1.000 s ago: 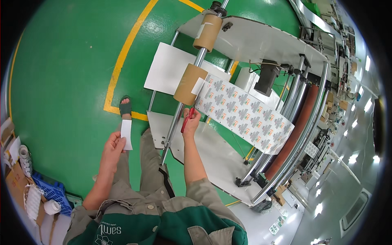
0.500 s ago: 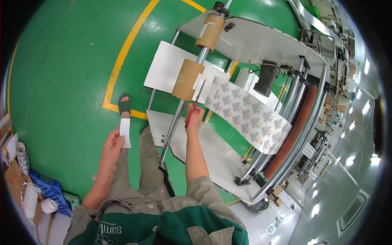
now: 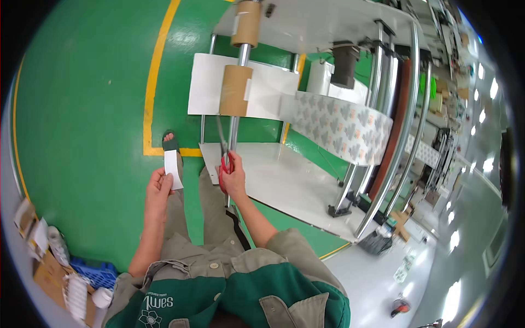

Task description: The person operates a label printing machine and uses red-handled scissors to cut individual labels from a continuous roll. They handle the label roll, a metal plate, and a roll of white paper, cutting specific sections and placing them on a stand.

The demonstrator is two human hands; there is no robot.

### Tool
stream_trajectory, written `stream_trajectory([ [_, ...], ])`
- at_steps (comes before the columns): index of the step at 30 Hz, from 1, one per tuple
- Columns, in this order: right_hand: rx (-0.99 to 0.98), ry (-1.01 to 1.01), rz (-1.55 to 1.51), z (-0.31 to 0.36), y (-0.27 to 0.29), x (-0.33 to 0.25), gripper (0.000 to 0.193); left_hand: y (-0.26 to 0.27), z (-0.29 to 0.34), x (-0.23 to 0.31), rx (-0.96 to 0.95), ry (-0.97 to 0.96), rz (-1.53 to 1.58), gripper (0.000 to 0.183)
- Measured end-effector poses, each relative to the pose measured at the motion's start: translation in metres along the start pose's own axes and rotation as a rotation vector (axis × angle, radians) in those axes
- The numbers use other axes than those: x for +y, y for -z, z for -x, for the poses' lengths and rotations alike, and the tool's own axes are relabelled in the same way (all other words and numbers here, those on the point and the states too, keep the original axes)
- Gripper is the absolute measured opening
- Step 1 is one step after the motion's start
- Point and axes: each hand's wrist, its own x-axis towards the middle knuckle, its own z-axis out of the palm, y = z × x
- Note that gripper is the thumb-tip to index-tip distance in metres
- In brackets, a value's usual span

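My left hand [image 3: 158, 191] pinches a small white paper strip [image 3: 171, 165] between thumb and fingers, held above my foot. In my right hand [image 3: 236, 177] is a pair of scissors [image 3: 224, 161] with red handles, its blades pointing away from me. The scissors cross in front of a metal shaft [image 3: 234, 134], just short of a brown cardboard core [image 3: 235, 90] mounted on it. A white label piece shows on the core's right side. Farther along the same shaft sits a second cardboard core [image 3: 246, 24].
A white sheet [image 3: 202, 85] passes behind the near core. To its right, a printed web [image 3: 342, 128] runs to the machine's rollers [image 3: 395, 131]. The machine's pale side panel [image 3: 284, 169] lies right of my hand. A blue crate [image 3: 95, 272] and cartons stand at lower left.
The scissors and my right hand have moved left, from right of the shaft to in front of it. My left hand still holds the paper strip. The whole view has turned somewhat.
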Motion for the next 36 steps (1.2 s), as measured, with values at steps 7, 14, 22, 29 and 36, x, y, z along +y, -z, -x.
stream_trajectory([
  [7,0.011,0.044,-0.212,0.053,0.036,-0.051,0.060,-0.034,0.008,0.042,-0.106,-0.133,-0.166,0.024],
  [14,-0.308,-0.079,-0.662,0.079,0.115,-0.104,0.053,-0.105,0.030,0.088,-0.516,-0.293,-0.397,0.029],
  [22,-0.548,-0.064,-0.322,0.114,0.152,-0.089,0.059,-0.121,0.008,0.095,-0.660,-0.288,-0.598,0.037],
  [29,-0.637,-0.111,-0.326,0.113,0.165,-0.086,0.069,-0.126,0.013,0.092,-0.797,-0.133,-0.755,0.039],
  [36,-0.644,-0.130,-0.301,0.107,0.182,-0.076,0.071,-0.137,0.021,0.089,-0.822,-0.085,-0.725,0.036],
])
